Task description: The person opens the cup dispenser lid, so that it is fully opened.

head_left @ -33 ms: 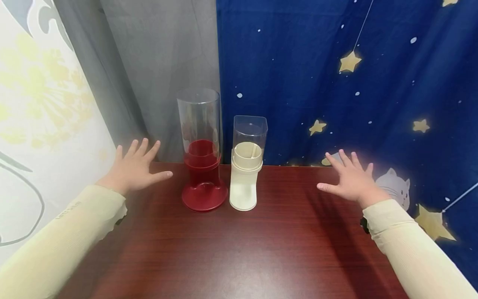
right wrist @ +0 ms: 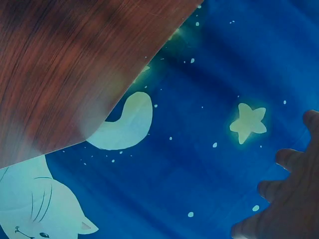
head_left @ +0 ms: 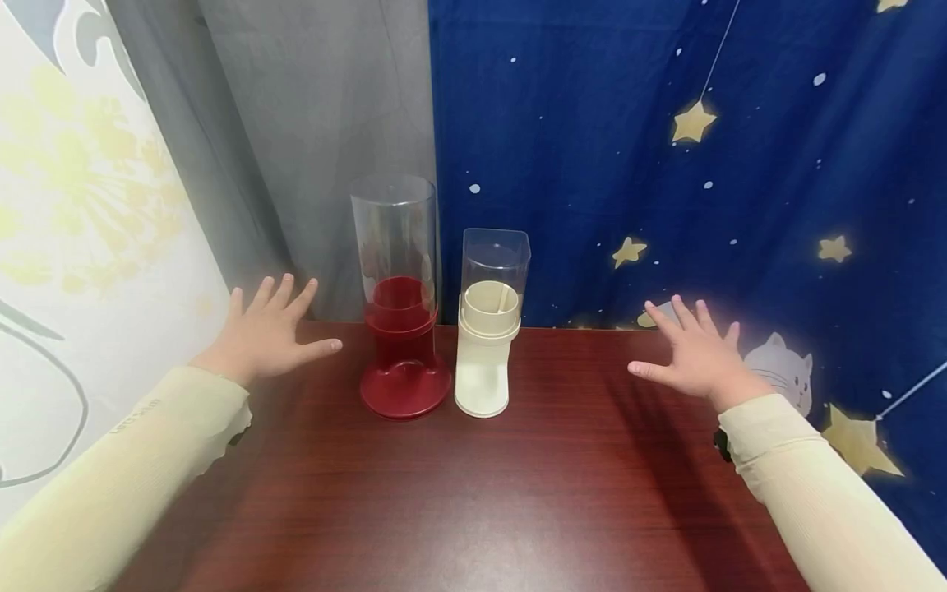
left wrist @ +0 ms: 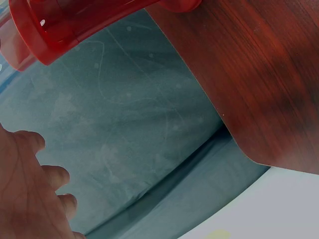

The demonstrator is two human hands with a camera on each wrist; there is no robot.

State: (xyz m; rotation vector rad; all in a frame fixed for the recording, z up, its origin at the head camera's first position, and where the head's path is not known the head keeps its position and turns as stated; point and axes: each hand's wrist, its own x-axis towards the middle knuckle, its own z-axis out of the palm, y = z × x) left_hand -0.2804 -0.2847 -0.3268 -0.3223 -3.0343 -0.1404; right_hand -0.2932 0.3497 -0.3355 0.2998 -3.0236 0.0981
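Observation:
Two dispensers stand upright side by side near the table's back edge in the head view. The taller red dispenser has a clear round tube on top and a wide round foot. Right of it is a shorter cream dispenser with a clear, squarish upper part. My left hand hovers left of the red one, fingers spread, touching nothing. Over the table's right side my right hand is held out the same way, well apart from the cream one. In the left wrist view the red dispenser shows only in part.
The dark red-brown wooden table has rounded back corners. Behind it hang a grey curtain and a blue curtain with stars and a cat. A white patterned cloth hangs at the left.

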